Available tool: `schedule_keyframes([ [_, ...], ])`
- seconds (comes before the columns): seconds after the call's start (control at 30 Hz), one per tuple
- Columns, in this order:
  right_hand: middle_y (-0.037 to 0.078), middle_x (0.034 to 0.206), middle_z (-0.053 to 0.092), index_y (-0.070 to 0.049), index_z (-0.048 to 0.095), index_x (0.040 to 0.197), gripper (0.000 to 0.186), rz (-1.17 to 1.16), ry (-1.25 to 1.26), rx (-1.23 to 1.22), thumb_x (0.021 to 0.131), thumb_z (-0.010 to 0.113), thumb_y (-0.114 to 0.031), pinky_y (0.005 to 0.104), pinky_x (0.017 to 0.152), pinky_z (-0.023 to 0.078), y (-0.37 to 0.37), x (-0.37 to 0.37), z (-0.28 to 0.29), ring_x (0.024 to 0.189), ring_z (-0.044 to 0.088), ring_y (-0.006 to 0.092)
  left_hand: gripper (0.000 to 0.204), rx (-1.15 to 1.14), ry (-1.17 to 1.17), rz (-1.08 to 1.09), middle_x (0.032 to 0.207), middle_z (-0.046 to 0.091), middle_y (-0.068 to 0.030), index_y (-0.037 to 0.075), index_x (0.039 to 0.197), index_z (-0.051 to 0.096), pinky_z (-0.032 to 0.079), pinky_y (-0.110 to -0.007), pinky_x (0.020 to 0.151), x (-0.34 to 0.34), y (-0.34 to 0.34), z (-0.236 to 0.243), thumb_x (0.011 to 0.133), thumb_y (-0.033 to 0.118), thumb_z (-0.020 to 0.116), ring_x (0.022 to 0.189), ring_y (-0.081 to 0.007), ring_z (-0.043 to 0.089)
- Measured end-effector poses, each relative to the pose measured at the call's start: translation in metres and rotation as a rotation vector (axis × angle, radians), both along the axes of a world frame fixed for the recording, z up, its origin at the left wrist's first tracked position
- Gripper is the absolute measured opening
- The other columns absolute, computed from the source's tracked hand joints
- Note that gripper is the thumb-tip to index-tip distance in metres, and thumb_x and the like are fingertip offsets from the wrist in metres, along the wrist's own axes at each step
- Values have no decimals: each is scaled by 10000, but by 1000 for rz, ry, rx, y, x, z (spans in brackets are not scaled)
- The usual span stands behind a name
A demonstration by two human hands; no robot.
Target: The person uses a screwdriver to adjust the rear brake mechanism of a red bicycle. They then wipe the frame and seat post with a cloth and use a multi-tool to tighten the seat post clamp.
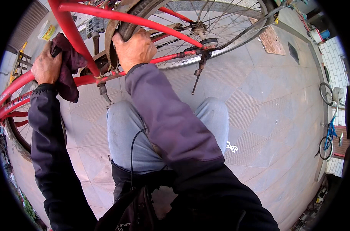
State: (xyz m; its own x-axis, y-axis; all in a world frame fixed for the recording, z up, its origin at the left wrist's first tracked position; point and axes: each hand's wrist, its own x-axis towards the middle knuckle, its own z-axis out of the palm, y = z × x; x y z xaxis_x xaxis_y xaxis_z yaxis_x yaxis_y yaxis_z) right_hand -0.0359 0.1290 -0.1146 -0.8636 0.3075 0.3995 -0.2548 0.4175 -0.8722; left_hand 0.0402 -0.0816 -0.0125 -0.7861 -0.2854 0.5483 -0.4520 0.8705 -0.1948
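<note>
A red bicycle (69,32) stands across the upper left, its frame tubes running over both my hands. My left hand (47,65) is closed on a dark maroon cloth (69,67), beside a red frame tube; the cloth hangs down next to my fingers. My right hand (136,48) is closed around the tyre (128,30) of the spoked wheel, close to a rusty mudguard (111,42). Most of its fingertips are hidden behind the tyre. Chain and hub (198,29) show to the right of this hand. Below the frame a pedal crank (104,91) points down.
On the tiled floor (259,115), right of my knee, lies a white multi-hole spanner (232,147). A kickstand (198,71) hangs under the rear hub. A pale bucket (47,30) stands at the upper left. Farther right, a blue bicycle (329,134) leans near a white brick wall (332,57).
</note>
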Motion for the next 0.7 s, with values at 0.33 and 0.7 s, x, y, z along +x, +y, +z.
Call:
schedule_keyframes([
  [0.33,194,985,585,-15,533,1057,553,105,-56,29,667,733,-352,464,741,512,6,4,7,858,615,386,402,24,2,-31,967,649,-206,110,1140,575,482,-466,759,1,-3,0,806,334,575,893,-397,619],
  [0.7,194,1066,554,-35,492,1120,582,119,-50,19,688,721,-351,474,760,506,11,6,10,888,608,388,297,-6,80,-108,890,642,-192,92,998,570,470,-471,716,6,8,1,813,324,560,862,-391,612],
])
